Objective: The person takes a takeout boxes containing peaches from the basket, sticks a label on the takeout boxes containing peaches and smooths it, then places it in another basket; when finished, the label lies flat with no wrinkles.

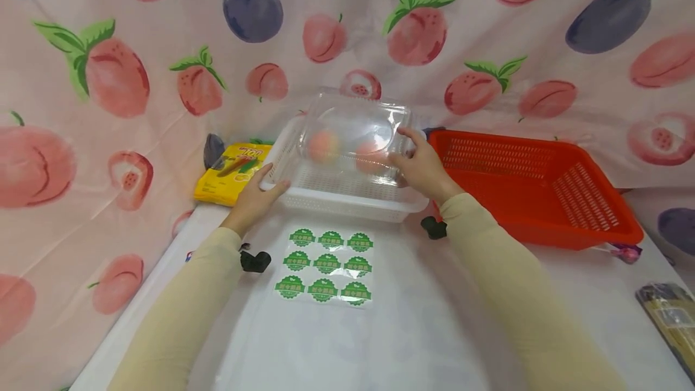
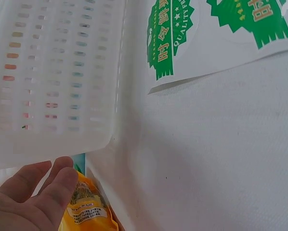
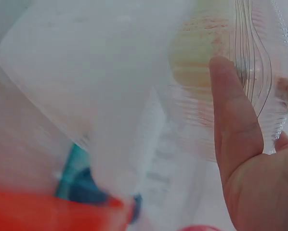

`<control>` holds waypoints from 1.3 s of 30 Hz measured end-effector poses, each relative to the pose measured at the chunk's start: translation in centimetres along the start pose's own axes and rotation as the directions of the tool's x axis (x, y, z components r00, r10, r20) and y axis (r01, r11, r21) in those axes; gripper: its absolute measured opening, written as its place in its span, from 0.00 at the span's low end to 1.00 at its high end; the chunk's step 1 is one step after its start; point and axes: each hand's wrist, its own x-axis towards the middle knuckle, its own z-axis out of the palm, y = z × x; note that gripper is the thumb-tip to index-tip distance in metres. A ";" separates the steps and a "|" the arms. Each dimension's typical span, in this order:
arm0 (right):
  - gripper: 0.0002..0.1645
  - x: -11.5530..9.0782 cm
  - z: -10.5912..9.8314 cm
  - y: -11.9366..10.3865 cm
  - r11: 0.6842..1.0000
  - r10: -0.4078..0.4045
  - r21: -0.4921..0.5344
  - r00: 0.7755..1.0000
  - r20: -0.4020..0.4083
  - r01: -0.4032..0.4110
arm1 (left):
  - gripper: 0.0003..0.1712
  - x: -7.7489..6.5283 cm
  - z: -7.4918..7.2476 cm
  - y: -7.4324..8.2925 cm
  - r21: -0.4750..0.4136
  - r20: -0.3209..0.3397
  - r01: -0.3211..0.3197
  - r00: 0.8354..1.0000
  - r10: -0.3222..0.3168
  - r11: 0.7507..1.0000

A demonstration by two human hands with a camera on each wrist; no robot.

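Note:
My right hand (image 1: 426,168) holds a clear plastic clamshell box (image 1: 347,116) by its right side, tilted over the white plastic basket (image 1: 347,198). In the right wrist view the thumb lies along the ribbed wall of the clear box (image 3: 259,72), fingertips showing beyond it. Reddish-yellow round fruits (image 1: 324,146) show through the clear plastic, apparently in the basket. At the basket's left front corner is my left hand (image 1: 255,198), thumb and fingers spread at the rim. The left wrist view has its fingers (image 2: 62,185) loosely bent beside the basket's end wall.
A sheet of green round stickers (image 1: 326,265) lies on the white table in front of the basket. A red plastic basket (image 1: 516,228) stands to the right. The yellow packet (image 1: 230,174) is at the left, and a flat pack (image 1: 673,318) lies at the right edge.

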 end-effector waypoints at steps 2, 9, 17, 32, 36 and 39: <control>0.40 -1.0 -1.1 -0.4 0.999 -0.031 0.004 0.999 -0.018 0.031 | 0.51 0.1 0.1 0.2 0.005 0.006 -0.003 1.000 0.003 1.000; 0.38 -4.3 -4.2 -1.3 0.993 -0.117 -0.039 0.992 -0.056 0.115 | 0.54 -0.1 0.2 0.0 -0.003 -0.001 0.012 1.000 -0.012 1.000; 0.40 -9.0 -6.9 -1.2 0.984 -0.131 -0.124 0.990 -0.047 0.124 | 0.55 -0.4 0.1 -0.1 -0.024 0.021 0.046 0.999 -0.046 0.999; 0.40 -17.4 -11.5 3.0 0.955 -0.131 -0.279 0.985 -0.111 0.096 | 0.62 -0.2 0.1 0.5 0.017 0.041 0.069 0.997 -0.069 0.997; 0.40 -19.5 -12.2 3.8 0.957 -0.119 -0.280 0.985 -0.128 0.079 | 0.62 -0.1 0.2 0.5 0.014 0.047 0.055 0.997 -0.056 0.998; 0.40 -20.9 -12.8 4.3 0.955 -0.098 -0.293 0.986 -0.138 0.054 | 0.62 0.0 0.4 0.4 0.016 0.047 0.054 0.997 -0.055 0.998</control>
